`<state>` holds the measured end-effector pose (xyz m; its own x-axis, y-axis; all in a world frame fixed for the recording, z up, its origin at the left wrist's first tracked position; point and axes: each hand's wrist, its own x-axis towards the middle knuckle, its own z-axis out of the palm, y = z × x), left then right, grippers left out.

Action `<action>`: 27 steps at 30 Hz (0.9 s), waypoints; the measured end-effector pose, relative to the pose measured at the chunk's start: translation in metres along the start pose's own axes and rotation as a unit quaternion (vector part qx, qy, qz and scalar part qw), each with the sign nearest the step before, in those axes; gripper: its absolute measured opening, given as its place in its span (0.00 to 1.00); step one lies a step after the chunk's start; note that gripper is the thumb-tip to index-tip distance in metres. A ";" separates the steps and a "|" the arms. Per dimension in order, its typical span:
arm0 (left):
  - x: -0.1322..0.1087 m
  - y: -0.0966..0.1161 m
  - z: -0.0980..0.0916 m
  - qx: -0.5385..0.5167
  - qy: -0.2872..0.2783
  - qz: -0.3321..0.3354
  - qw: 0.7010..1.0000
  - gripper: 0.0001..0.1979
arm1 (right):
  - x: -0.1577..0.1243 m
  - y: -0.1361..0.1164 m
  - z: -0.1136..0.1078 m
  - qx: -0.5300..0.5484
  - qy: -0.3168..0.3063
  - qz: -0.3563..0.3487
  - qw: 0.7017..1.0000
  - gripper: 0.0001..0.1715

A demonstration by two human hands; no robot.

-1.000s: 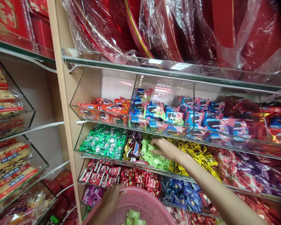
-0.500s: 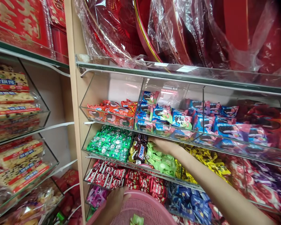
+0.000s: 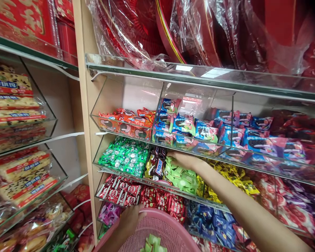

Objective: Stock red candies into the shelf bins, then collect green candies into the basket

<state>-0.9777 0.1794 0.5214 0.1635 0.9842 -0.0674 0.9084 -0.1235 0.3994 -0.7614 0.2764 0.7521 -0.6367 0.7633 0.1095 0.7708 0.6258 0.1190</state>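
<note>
My left hand [image 3: 130, 218] is closed on the rim of a pink plastic basket [image 3: 170, 227], its thumb on top. Inside the basket lie several light green wrapped candies [image 3: 153, 244]. On the shelf ahead, my right hand [image 3: 182, 160] reaches into a clear bin, on top of a pile of light green wrapped candies [image 3: 182, 178]. Its fingers are partly hidden by the shelf edge above and by the candies, so their grip does not show. Just left of it stand dark Snickers bars [image 3: 158, 168]. Yellow wrapped candies [image 3: 231, 178] lie under my right forearm.
Clear bins hold green wrapped candies [image 3: 124, 157], red and white packets [image 3: 120, 189], blue packets [image 3: 215, 220] and blue-pink cookie packs [image 3: 182, 124]. A glass shelf [image 3: 199, 75] carries red trays in plastic film. A wooden upright [image 3: 82, 105] divides off the left shelves of packaged pastries [image 3: 10, 112].
The view has shifted slightly. My right hand stays in the light green candy bin, and my left hand keeps hold of the basket; more of the green candies in the basket show.
</note>
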 end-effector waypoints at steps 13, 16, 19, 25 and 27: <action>-0.001 0.002 -0.002 -0.003 -0.008 -0.016 1.000 0.17 | -0.030 0.001 -0.013 -0.027 0.023 0.033 0.999 0.12; -0.001 0.002 -0.002 -0.016 -0.004 -0.019 1.000 0.17 | -0.041 -0.002 -0.010 0.006 -0.020 0.041 0.999 0.09; -0.001 0.001 0.001 -0.019 -0.002 -0.016 1.000 0.17 | -0.049 -0.006 -0.004 0.042 -0.033 0.015 0.998 0.08; -0.004 0.000 0.003 -0.025 0.008 -0.021 0.999 0.19 | -0.052 -0.011 0.012 0.065 -0.025 -0.004 0.998 0.09; -0.007 0.002 -0.002 -0.028 0.010 -0.017 0.999 0.18 | -0.052 -0.012 0.015 0.065 -0.021 -0.015 0.998 0.08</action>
<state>-0.9780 0.1725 0.5239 0.1240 0.9902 -0.0641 0.8902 -0.0825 0.4481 -0.7377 0.2317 0.7305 -0.6599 0.7483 0.0670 0.7497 0.6618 -0.0075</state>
